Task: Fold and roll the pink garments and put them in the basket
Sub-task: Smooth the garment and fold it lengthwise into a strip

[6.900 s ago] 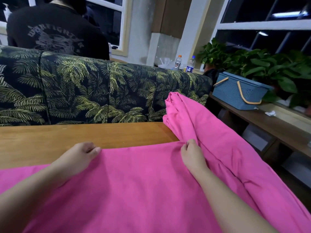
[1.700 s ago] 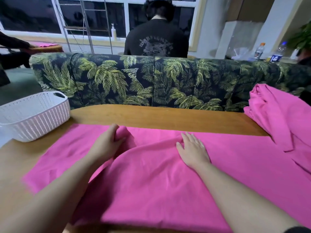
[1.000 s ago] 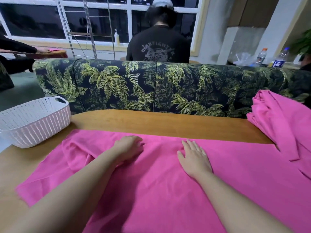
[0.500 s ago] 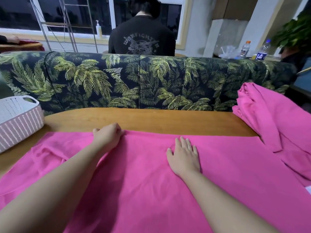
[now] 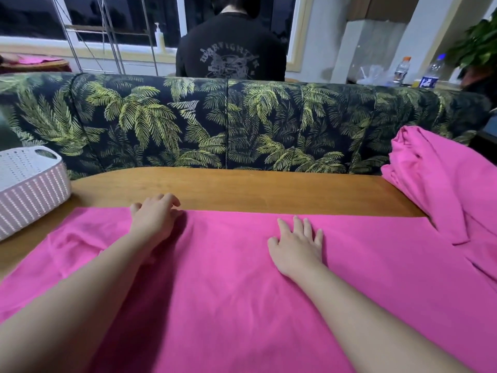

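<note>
The pink garment (image 5: 242,286) lies spread flat on the counter (image 5: 242,189), its long axis running left to right, and its far edge is straight. The right end hangs off the counter toward the sofa (image 5: 242,125). The left hand (image 5: 154,219) rests on this far edge with loosely bent fingers; whether it pinches the cloth I cannot tell. The right hand (image 5: 297,247) presses flat, fingers spread. The white basket (image 5: 29,189) stands left, nearer the left hand, so a roll should probably finish toward that side.
</note>
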Demonstrator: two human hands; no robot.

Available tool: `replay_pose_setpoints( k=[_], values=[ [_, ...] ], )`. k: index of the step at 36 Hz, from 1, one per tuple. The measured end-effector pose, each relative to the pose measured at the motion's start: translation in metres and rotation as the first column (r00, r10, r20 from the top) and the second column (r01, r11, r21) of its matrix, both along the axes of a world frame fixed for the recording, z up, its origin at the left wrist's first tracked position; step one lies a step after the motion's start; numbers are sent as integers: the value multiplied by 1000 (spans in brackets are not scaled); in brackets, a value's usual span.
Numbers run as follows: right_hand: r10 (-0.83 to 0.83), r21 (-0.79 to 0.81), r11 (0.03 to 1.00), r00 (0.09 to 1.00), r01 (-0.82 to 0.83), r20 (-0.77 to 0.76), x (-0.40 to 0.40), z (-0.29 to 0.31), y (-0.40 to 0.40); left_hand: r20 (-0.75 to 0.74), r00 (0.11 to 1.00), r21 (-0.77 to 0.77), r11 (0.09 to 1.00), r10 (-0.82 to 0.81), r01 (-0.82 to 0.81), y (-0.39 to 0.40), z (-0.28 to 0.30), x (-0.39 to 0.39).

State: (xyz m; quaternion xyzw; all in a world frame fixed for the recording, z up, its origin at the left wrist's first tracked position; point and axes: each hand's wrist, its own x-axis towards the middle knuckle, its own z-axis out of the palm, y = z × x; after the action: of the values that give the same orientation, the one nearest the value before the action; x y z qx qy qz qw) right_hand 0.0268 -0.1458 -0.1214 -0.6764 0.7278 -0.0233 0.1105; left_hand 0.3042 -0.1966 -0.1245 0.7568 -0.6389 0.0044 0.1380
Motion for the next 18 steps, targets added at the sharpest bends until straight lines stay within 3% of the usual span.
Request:
replay_pose_setpoints(
  k=[3, 9, 13, 15, 18],
  values=[
    [69, -82, 994, 997, -72, -41, 20, 8, -4, -12, 1000, -38, 999, 9, -10, 12, 6, 20],
    [378, -143, 921, 920, -362, 105, 82, 7, -9, -59, 991, -70, 990, 120, -124, 42, 10, 70],
    [448, -128, 893, 878, -431, 167, 121, 3, -20, -201, 949, -2, 969, 243, -249, 56, 8, 99],
    [465, -116, 885, 864, -451, 192, 137, 2, -26, -310, 915, -15, 961, 257, -275, 59, 3, 116],
    [472, -115, 882, 854, -458, 218, 150, -4, -32, -358, 894, -27, 954, 271, -300, 64, -2, 132]
  ],
)
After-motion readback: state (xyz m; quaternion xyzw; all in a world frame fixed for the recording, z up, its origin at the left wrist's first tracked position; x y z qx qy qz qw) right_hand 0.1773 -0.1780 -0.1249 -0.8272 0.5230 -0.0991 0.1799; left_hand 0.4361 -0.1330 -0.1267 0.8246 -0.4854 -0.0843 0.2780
